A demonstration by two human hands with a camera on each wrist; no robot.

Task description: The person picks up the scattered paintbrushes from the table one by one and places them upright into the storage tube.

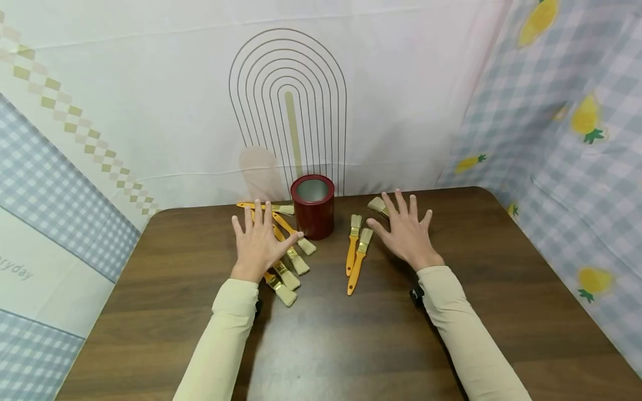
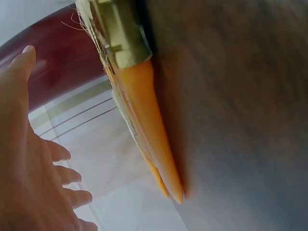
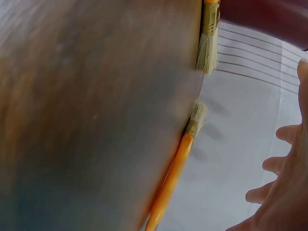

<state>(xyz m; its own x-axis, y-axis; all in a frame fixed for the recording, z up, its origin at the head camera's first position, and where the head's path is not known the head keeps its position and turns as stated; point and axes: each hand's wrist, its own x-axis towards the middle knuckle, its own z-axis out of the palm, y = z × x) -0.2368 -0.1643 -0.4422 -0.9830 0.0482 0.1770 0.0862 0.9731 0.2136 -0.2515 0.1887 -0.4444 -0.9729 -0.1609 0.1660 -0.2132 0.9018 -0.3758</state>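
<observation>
Both hands are spread with straight fingers and hold nothing. In the head view my left hand (image 1: pixel 256 245) is over several paintbrushes with orange handles and pale bristles, and it hides part of their handles; the nearest brush (image 1: pixel 283 291) shows below the wrist. A dark red open can (image 1: pixel 315 214) stands upright between the hands. My right hand (image 1: pixel 408 234) overlaps one paintbrush (image 1: pixel 378 206), whose bristles show past the thumb. Left of that hand lie two more brushes, a shorter-looking one (image 1: pixel 354 242) and one beside it (image 1: pixel 360 262). In the right wrist view a brush (image 3: pixel 171 180) lies apart from the fingers.
The brown wooden table (image 1: pixel 331 345) meets a white cloth backdrop (image 1: pixel 401 111) with printed arches behind the can. A checked cloth with pineapples (image 1: pixel 567 184) hangs along the right side. Another checked cloth (image 1: pixel 50 184) hangs on the left.
</observation>
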